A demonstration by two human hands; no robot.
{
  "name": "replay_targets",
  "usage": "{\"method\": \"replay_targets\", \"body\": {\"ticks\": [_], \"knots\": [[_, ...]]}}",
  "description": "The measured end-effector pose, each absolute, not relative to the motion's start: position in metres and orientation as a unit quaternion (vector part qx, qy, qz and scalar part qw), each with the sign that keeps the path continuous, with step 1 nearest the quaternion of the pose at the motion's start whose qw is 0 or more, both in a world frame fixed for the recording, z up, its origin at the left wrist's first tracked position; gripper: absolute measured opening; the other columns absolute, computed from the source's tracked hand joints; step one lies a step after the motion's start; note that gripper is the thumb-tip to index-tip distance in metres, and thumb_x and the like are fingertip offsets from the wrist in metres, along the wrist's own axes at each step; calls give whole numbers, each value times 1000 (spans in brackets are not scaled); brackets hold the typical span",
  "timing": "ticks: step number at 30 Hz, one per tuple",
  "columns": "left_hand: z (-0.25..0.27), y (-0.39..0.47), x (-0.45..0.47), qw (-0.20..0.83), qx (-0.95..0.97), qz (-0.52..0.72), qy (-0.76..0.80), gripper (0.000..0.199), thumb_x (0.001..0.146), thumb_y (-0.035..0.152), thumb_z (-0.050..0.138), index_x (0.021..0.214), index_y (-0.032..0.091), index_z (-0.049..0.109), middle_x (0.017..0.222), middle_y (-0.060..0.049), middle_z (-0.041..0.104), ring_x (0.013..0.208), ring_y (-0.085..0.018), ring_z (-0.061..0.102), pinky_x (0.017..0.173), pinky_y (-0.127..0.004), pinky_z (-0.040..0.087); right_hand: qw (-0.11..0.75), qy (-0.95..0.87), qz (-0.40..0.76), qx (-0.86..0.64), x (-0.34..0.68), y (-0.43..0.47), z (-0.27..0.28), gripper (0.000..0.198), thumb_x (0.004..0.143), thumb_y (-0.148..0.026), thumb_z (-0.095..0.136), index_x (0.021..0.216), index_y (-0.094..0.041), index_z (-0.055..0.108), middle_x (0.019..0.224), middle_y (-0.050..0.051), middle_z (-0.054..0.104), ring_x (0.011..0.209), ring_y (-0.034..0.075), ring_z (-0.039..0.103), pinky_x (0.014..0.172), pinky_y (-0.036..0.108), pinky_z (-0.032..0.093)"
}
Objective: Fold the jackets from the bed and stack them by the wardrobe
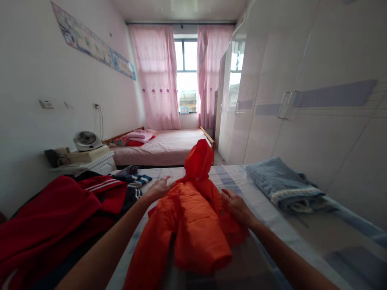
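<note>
An orange hooded jacket (196,225) lies on the bed in front of me, its hood (198,159) pointing away. One sleeve (151,245) stretches toward me on the left. The other side of the jacket lies bunched under my right hand. At the jacket's left shoulder is my left hand (160,188), its fingers stretched out beside the fabric. My right hand (237,206) rests against the jacket's right side with its fingers extended; part of them blends into the orange cloth.
Red and dark clothes (66,205) are heaped on the left. A folded blue-grey blanket or garment (281,181) lies on the right of the bed (302,237). Beyond are a second bed (169,145), a small fan (87,140) on a cabinet, and a white wardrobe (326,145).
</note>
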State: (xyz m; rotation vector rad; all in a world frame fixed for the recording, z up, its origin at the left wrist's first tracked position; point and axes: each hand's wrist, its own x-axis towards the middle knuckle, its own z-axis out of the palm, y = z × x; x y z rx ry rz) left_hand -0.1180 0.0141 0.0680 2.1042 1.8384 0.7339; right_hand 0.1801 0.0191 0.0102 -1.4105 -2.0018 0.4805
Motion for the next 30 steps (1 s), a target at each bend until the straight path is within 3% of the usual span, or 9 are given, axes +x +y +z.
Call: {"method": "replay_targets", "body": {"ticks": [3,7,11,15,19,22,25,27,30], "knots": [[42,-3,-128,157,723,211,638,38,86,44,51,114,19,58,118,-11,60,108,-25,56,94,-38,42,282,-778,198,-525,189,1,4,35,89,-38,32,98,-22,63,104,6,67,98,19,60,84,28,42],[24,-30,-139,172,715,159,658,61,80,59,47,126,20,50,118,-10,62,108,-28,57,90,-32,42,223,-774,167,-568,182,-19,12,42,85,-53,40,103,-21,61,103,8,66,98,23,59,83,31,40],[10,-43,-135,147,706,110,684,52,76,44,55,122,20,52,112,-9,64,102,-25,59,85,-29,43,212,-765,115,-597,167,-19,5,32,79,-40,50,102,-20,62,108,9,65,105,26,55,88,36,36],[-2,-43,-127,128,689,110,705,36,76,31,53,109,19,59,108,-9,65,101,-24,59,85,-30,42,246,-761,128,-587,168,-2,4,29,81,-26,41,97,-19,65,105,8,67,101,22,58,89,34,37],[-3,-41,-131,87,663,139,731,55,71,39,59,121,16,52,122,-15,56,114,-30,50,91,-35,39,309,-737,162,-579,188,14,27,36,85,-34,38,106,-20,64,107,5,68,98,18,61,86,28,43],[4,-39,-136,90,662,155,728,39,70,30,58,107,20,60,102,-8,67,98,-25,60,81,-28,43,381,-702,242,-550,203,21,41,35,82,-38,44,104,-20,66,96,3,71,92,20,63,84,32,47],[23,-34,-145,70,656,182,729,22,74,24,49,90,21,64,81,-2,68,81,-20,63,71,-24,44,423,-681,342,-489,215,32,50,37,81,-40,47,106,-20,65,92,3,71,86,21,64,78,33,51],[44,-28,-159,35,638,204,741,23,78,24,43,89,19,63,79,-2,67,77,-20,63,69,-24,43,445,-674,326,-491,224,48,57,40,82,-42,44,108,-19,63,89,3,71,80,20,65,72,31,52],[75,-14,-186,-40,589,237,771,27,82,25,38,97,18,59,88,-6,66,83,-23,62,71,-28,43,459,-676,196,-543,243,83,73,41,85,-39,36,109,-17,60,91,6,71,81,20,65,73,31,51]]}}
